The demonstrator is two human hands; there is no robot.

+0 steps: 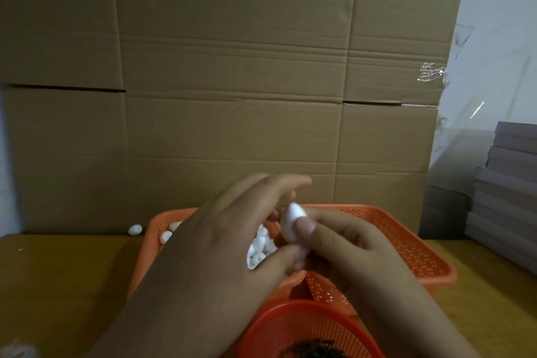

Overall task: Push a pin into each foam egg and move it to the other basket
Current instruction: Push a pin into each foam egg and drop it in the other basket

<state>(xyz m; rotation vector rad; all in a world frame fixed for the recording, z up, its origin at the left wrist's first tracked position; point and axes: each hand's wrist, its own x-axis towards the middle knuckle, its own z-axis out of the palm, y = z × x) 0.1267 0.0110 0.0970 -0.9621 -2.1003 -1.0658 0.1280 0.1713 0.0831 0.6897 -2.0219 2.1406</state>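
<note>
**Foam egg held over the baskets**

I am seeing the right hand (345, 244) pinching one white foam egg (293, 222) between thumb and fingers, above the near edge of the large orange basket (406, 241) at the bench's (58, 285) far edge. The left hand (220, 241) is hovering over the heap of eggs (260, 247) inside, fingers extended and relaxed, its thumb touching the right hand. A stray egg (135, 229) is lying beside the cardboard wall (232, 67). A small round basket (305, 328) is sitting at the near edge.
</note>
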